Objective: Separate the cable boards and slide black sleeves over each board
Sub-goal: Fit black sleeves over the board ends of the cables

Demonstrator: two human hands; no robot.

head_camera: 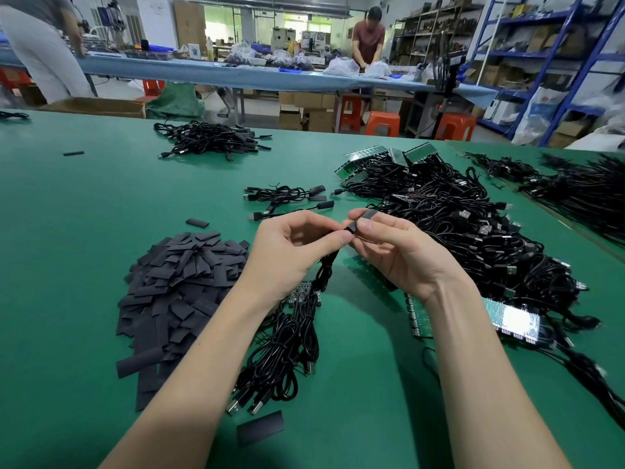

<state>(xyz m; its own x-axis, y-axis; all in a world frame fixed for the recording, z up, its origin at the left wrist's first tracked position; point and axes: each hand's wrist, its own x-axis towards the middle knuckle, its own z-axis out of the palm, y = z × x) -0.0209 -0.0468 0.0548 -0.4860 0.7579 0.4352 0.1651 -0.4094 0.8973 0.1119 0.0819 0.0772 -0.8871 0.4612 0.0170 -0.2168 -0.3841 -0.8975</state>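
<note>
Black sleeve [351, 227] — short, flat, matte — between both hands' fingers [373, 228].

Two bare forearms, no sleeves, short-nailed fingers [367, 226]

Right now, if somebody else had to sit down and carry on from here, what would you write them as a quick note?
Left hand: pinching the end of a black cable that hangs to the table.
Right hand: pinching a black sleeve at that cable's end; whether it is fully on the board is hidden by the fingers.
Loose sleeves: heaped at left on the green table.
Done: a few sleeved cables lie just beyond the hands, and a larger pile farther back.
Left: the cable bunch under the hands, with bare boards, and the big tangle at right, with unseparated board panels.
</note>
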